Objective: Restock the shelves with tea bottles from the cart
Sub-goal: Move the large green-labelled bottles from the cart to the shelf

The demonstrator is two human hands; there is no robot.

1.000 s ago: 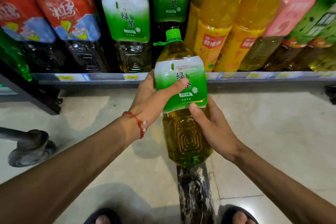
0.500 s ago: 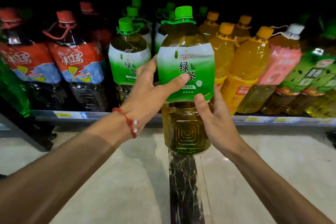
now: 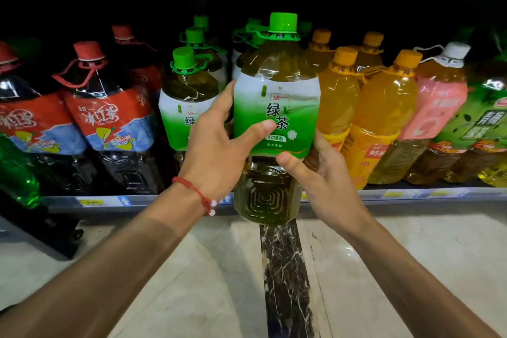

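- The shelf's (image 3: pixel 115 202) upper space lay in darkness, and the bottles behind the front row showed only their caps.
- The left hand (image 3: pixel 216 151) gripped the green tea bottle (image 3: pixel 277 107) by its label, thumb across the front.
- The right hand (image 3: pixel 326 181) clasped its lower right side.
- The bottle stood upright at the shelf's front edge.

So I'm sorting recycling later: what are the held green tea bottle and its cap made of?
Green tea bottle: likely clear glossy plastic; tea shows through the moulded square ribs. Cap: opaque green plastic, matte, by the look of it.
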